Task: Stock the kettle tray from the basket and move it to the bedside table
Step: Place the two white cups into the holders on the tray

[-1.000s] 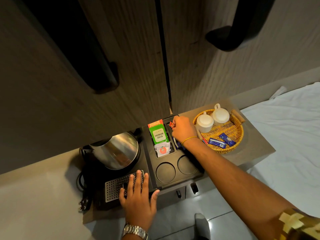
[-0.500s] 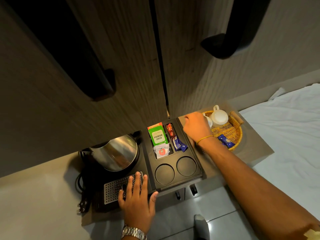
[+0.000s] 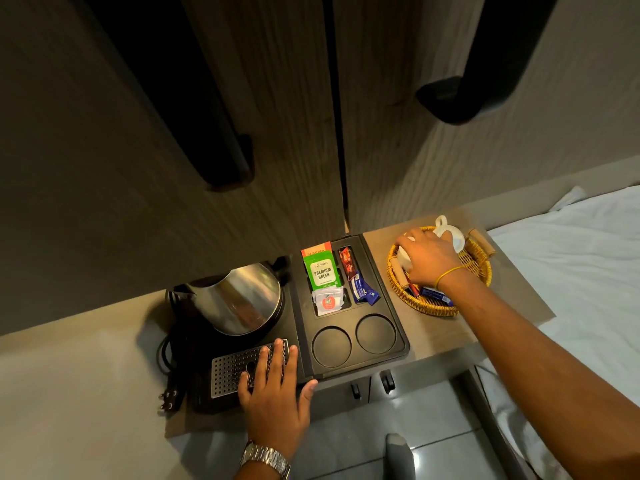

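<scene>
Fingers of the right hand curled over a white cup inside the wicker basket, beside a second white cup and blue sachets. Left hand lay flat, fingers spread, on the perforated grille of the black kettle tray, which sat on the tabletop holding a steel kettle, a green tea packet and two empty round wells.
</scene>
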Demonstrator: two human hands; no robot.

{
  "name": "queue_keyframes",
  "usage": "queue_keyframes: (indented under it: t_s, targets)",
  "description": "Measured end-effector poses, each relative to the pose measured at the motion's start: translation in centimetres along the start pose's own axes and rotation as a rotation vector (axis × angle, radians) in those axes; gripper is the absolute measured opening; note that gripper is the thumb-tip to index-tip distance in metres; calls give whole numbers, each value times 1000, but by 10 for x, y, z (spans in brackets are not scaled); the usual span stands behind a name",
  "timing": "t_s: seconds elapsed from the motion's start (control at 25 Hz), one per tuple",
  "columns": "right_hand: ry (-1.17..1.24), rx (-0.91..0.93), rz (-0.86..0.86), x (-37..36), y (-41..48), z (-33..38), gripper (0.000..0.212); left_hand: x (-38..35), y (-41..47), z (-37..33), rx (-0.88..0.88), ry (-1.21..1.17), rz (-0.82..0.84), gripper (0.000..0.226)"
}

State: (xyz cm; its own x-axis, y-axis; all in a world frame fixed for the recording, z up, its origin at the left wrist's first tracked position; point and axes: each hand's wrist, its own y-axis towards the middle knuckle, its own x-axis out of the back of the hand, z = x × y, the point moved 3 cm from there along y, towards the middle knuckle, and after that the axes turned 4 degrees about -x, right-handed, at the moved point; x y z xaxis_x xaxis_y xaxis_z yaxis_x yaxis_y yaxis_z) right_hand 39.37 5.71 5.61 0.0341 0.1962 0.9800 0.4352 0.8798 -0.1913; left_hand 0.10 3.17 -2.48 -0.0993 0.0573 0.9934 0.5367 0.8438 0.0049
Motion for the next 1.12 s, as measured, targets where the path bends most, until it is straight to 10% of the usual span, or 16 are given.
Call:
queue_keyframes:
  t_s: [0.44, 0.76, 1.12]
  targets:
    - [321, 124, -302, 61, -67, 26, 70, -2, -1, 0, 1, -15, 9, 67]
    - [384, 527, 54, 2, -130, 159, 79, 2, -3, -1, 7, -37, 29, 69]
    - [282, 520, 62, -27, -117, 170, 84, -3, -1, 0, -3, -41, 23, 69]
